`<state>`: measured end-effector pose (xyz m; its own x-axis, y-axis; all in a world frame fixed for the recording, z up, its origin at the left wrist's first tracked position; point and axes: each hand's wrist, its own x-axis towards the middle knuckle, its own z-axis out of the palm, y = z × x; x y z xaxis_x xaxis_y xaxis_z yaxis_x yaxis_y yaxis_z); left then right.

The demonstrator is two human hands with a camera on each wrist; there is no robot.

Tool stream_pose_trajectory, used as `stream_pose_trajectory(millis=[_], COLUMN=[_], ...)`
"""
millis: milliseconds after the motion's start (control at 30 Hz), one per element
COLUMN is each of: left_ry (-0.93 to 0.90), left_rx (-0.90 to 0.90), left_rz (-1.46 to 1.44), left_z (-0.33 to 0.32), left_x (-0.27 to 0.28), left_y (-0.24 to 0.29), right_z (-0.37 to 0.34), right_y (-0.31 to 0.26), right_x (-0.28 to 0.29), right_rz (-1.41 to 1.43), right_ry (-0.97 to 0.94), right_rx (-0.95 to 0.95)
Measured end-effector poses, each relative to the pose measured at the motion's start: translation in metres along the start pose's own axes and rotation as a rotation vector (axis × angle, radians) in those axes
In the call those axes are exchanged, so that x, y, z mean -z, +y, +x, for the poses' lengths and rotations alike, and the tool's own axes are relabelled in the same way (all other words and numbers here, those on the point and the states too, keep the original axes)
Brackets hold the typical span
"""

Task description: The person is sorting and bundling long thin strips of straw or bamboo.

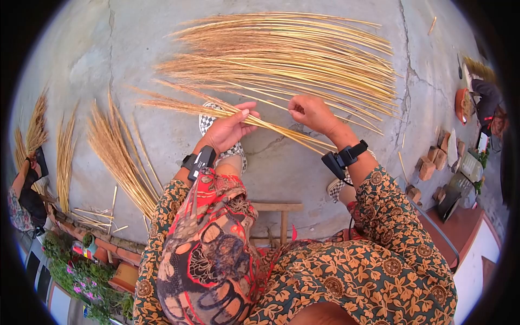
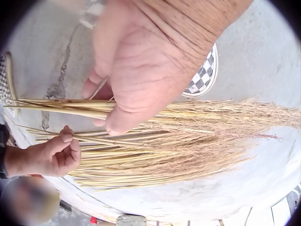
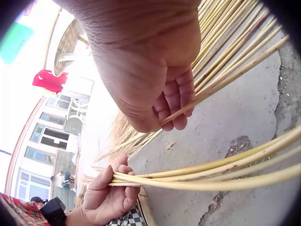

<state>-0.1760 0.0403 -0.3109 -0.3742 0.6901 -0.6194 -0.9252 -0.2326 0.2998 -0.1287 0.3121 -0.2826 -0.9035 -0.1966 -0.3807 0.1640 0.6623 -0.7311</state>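
Observation:
My left hand (image 1: 230, 130) grips a small bunch of dry plumed stalks (image 1: 292, 135), thumb over them. Their bare ends run to the lower right, under my right forearm, and the feathery heads point left. To the right, my right hand (image 1: 314, 114) has its fingers curled in, pinching a single stalk (image 3: 225, 84) between thumb and fingers in the right wrist view. That stalk lies at the near edge of a wide layer of similar stalks (image 1: 303, 59) spread on the concrete, heads to the left. In the left wrist view the held bunch (image 2: 61, 106) passes beneath my thumb.
Bundles of stalks (image 1: 119, 146) lie on the floor at left, with short cut pieces near them. Checkered shoes (image 1: 208, 116) are on my feet, beside the left hand. A wooden frame (image 1: 279, 207) is below. Bricks (image 1: 433, 160) sit at right. Other people appear at both sides.

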Motion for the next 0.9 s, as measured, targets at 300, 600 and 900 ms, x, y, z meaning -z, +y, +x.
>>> stream_pose_trajectory(millis=[300, 600, 900], left_ry=[-0.005, 0.024, 0.025], left_rx=[-0.013, -0.015, -0.013], left_rz=[0.002, 0.016, 0.018], left_z=[0.001, 0.0, 0.0], left_x=[0.003, -0.002, -0.001], left_y=[-0.001, 0.0, 0.0], right_z=[-0.01, 0.004, 0.013], right_y=[0.0, 0.012, 0.02], right_x=[-0.023, -0.028, -0.018], right_rz=[0.112, -0.348, -0.398], right_ry=[-0.067, 0.336, 0.403], right_rx=[-0.043, 0.068, -0.068])
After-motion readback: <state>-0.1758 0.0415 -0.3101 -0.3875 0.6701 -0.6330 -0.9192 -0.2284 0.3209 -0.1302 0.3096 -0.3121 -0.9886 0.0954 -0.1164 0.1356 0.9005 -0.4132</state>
